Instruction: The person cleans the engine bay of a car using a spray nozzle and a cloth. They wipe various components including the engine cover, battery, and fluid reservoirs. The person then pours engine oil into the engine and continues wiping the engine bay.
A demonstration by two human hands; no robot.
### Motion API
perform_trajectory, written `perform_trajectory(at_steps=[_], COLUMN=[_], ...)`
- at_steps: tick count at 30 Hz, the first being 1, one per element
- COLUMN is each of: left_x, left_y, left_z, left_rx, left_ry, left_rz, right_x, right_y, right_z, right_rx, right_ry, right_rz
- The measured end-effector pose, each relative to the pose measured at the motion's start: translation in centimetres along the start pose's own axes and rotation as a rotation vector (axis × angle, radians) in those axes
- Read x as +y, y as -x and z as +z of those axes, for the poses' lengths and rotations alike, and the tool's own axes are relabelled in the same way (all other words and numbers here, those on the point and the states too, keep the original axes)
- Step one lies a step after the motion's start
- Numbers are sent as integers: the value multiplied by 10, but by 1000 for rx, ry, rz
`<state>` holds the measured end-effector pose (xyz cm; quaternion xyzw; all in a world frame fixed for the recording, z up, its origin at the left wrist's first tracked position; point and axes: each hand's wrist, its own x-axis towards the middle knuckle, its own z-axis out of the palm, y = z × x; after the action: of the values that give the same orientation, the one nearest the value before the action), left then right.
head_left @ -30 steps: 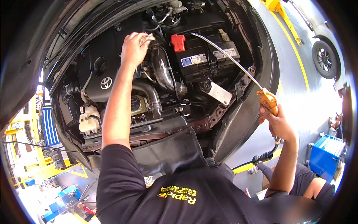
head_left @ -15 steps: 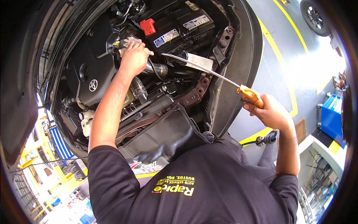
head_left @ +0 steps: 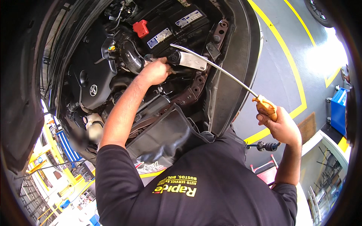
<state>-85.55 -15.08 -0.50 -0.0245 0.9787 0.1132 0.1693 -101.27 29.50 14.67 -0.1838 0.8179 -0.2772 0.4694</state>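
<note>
A person's right grip [head_left: 283,126] wraps firmly around an orange-handled blow gun [head_left: 266,108]. Beside a black engine hose [head_left: 130,56], the left grip's [head_left: 155,72] opening and hold cannot be told.

Against half a second ago, the left hand [head_left: 156,71] has shifted down and right in the frame, to beside the hose's [head_left: 132,56] lower end, leaving a yellow cap [head_left: 112,48] clear at upper left. The air gun [head_left: 267,109] sits lower and farther right; the wheel [head_left: 319,13] has mostly left at upper right.
</note>
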Motion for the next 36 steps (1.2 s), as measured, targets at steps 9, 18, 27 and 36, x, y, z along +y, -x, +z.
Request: perform_trajectory(at_steps=[9, 18, 27, 36], left_x=[40, 69, 73, 66], left_y=[-11, 24, -38, -39], left_z=[25, -95, 5, 0], left_rx=[-130, 730, 721, 699], left_ry=[199, 703, 94, 55], left_rz=[85, -485, 12, -75], right_x=[7, 21, -1, 11], right_y=[20, 71, 64, 71], right_z=[-8, -24, 16, 31], right_rx=[35, -55, -36, 49], right_ry=[73, 76, 88, 67], right_rz=[73, 335, 284, 140])
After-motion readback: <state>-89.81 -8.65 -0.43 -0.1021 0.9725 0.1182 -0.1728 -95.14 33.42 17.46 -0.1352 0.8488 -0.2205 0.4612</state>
